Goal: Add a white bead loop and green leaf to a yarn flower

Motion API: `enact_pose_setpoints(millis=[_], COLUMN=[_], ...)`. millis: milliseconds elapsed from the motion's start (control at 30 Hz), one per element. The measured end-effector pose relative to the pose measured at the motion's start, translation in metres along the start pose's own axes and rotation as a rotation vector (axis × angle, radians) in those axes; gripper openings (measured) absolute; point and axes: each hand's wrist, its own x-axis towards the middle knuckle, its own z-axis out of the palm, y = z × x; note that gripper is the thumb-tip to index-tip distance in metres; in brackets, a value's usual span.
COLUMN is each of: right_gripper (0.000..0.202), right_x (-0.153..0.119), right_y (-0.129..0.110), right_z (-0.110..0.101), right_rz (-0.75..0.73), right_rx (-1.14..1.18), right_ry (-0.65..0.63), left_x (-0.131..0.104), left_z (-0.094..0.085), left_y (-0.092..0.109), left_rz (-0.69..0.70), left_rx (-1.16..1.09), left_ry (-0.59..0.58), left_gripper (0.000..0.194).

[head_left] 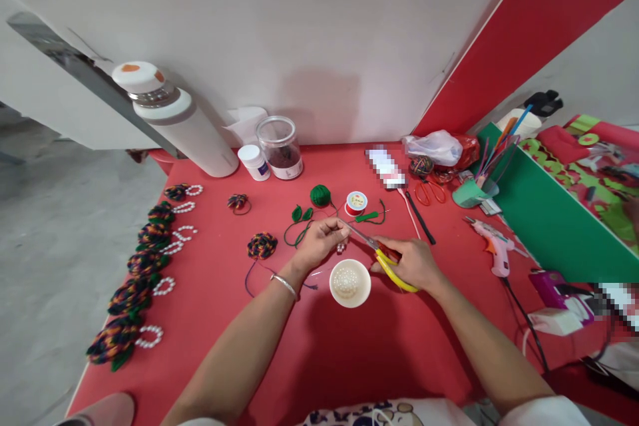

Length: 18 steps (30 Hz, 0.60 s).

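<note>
My left hand [323, 239] is closed in a pinch, with a small cluster of pearl beads [341, 247] hanging just under the fingertips. The thread they hang on is too fine to follow clearly. In my right hand [412, 261] are yellow-handled scissors [393, 271], their blades pointing at my left fingertips. Below and between both hands stands a white bowl [335, 294] holding loose pearl beads. A multicoloured knitted flower [262, 245] with a yarn tail lies left of my left hand. Beyond the hands are a green yarn ball [320, 196] and a thread spool [356, 202].
Several knitted flowers with bead loops [144, 263] line the left edge. A white bottle [200, 136], a pill jar [254, 163] and a clear jar [282, 153] stand at the back. Rightward lie a phone [385, 168], red-handled scissors [430, 192], a glue gun [494, 245] and a green box [559, 226].
</note>
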Motion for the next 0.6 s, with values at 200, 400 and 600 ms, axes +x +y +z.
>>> enact_pose_setpoints(millis=[200, 400, 600], right_gripper=[0.063, 0.064, 0.045], right_x=[-0.025, -0.099, -0.141], right_y=[0.017, 0.046, 0.07], right_z=[-0.016, -0.046, -0.056], right_rz=[0.1, 0.471, 0.437], right_rx=[0.279, -0.51, -0.727], right_ry=[0.139, 0.23, 0.291], left_x=[0.001, 0.004, 0.004], left_z=[0.001, 0.001, 0.001], left_y=[0.0, -0.003, 0.0], left_rz=[-0.002, 0.007, 0.098], left_rx=[-0.032, -0.112, -0.084], left_ry=[0.062, 0.076, 0.124], left_gripper=[0.033, 0.027, 0.019])
